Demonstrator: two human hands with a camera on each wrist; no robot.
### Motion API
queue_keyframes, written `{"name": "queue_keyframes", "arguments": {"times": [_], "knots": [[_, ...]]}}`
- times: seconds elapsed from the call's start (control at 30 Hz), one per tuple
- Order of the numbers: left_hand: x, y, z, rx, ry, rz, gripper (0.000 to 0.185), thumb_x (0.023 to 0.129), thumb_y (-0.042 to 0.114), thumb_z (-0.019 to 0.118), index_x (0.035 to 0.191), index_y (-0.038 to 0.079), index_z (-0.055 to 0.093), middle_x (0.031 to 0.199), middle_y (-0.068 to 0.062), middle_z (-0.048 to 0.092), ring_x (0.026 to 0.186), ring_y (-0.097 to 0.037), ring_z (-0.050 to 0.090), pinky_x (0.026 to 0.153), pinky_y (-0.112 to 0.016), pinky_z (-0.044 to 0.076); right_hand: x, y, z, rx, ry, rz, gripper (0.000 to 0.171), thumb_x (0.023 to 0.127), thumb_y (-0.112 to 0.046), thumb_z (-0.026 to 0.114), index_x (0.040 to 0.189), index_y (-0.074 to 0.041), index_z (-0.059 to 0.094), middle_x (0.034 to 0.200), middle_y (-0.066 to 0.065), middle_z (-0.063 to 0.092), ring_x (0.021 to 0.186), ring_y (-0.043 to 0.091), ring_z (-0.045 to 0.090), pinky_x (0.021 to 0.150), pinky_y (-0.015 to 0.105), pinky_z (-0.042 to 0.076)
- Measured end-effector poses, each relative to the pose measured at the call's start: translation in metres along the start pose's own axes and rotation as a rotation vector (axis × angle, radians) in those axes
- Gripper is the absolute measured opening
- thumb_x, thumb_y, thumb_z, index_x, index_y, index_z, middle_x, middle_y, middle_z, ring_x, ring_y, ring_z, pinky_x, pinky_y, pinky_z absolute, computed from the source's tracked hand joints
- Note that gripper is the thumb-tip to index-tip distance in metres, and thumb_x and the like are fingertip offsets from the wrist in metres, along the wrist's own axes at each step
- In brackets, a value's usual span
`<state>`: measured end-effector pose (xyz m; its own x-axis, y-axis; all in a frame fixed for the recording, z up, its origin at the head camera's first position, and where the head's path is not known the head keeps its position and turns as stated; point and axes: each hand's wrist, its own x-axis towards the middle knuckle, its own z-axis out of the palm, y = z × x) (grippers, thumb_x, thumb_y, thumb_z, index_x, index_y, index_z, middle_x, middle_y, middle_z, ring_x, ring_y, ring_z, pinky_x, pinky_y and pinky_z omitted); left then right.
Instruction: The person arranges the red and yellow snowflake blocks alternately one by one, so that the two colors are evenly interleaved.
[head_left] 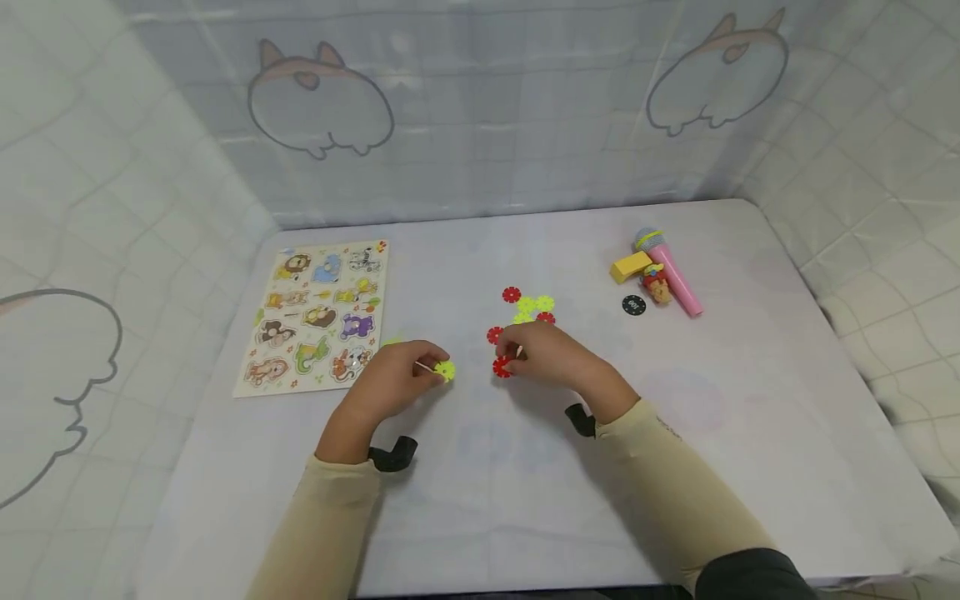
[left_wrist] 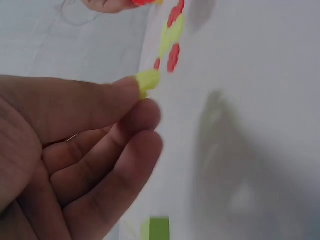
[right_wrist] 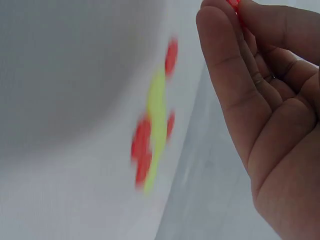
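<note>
My left hand (head_left: 397,375) pinches a yellow-green snowflake disc (head_left: 445,371) between thumb and fingertips; the disc's edge (left_wrist: 148,79) pokes out beyond the thumb in the left wrist view. To the right, my right hand (head_left: 551,354) holds a red snowflake disc (head_left: 501,367) by thumb and finger. In the right wrist view only a sliver of that red disc (right_wrist: 233,3) shows at the top. Just beyond the right hand lie several loose discs, among them a yellow-green disc (head_left: 545,303) and a red disc (head_left: 512,294); the hand partly covers the group.
A board with animal pictures (head_left: 322,315) lies at the left, its lower right corner near the left hand. At the back right are a pink toy microphone (head_left: 678,279), a yellow block (head_left: 630,267), a small figurine (head_left: 656,287) and a black round chip (head_left: 633,305).
</note>
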<state>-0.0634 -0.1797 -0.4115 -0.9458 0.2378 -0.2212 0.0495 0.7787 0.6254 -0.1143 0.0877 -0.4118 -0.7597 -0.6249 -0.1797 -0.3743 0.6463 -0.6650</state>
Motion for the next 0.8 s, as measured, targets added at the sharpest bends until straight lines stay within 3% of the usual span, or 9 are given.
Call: {"name": "queue_keyframes", "arguments": {"times": [0.2,0.43,0.63,0.8], "knots": [[-0.016,-0.016,-0.006,-0.004,-0.043,-0.031,0.021,0.091,0.008,0.078,0.110,0.016,0.078,0.101,0.002,0.071,0.096,-0.019,0.069,0.084,-0.042,0.056,0.024,-0.035,0.038,-0.062,-0.102,-0.094,0.011,0.093,-0.007,0.075,0.100,-0.013,0.071,0.089,-0.006,0.065,0.085,0.013,0.060,0.078,0.028,0.051],[-0.032,-0.033,0.001,0.001,-0.090,-0.115,0.023,0.089,0.006,0.078,0.109,0.018,0.080,0.098,0.004,0.071,0.095,-0.017,0.066,0.085,-0.043,0.054,0.037,-0.058,0.073,-0.196,-0.162,-0.090,0.013,0.090,-0.010,0.079,0.102,-0.012,0.073,0.084,-0.006,0.063,0.081,0.011,0.057,0.076,0.024,0.050],[-0.034,-0.034,0.003,0.047,-0.074,-0.113,0.024,0.087,0.006,0.081,0.109,0.017,0.081,0.106,0.003,0.073,0.102,-0.022,0.065,0.087,-0.046,0.053,0.036,-0.068,0.082,-0.306,-0.139,-0.064,0.016,0.094,-0.014,0.077,0.108,-0.008,0.075,0.090,-0.001,0.064,0.081,0.012,0.057,0.076,0.025,0.051],[-0.032,-0.030,0.003,0.107,-0.058,-0.108,0.023,0.086,0.009,0.083,0.108,0.015,0.081,0.107,0.001,0.074,0.105,-0.024,0.065,0.091,-0.048,0.052,0.036,-0.072,0.082,-0.356,-0.134,-0.069,0.015,0.092,-0.018,0.081,0.102,-0.009,0.075,0.085,-0.002,0.060,0.078,0.011,0.056,0.072,0.024,0.050]]}}
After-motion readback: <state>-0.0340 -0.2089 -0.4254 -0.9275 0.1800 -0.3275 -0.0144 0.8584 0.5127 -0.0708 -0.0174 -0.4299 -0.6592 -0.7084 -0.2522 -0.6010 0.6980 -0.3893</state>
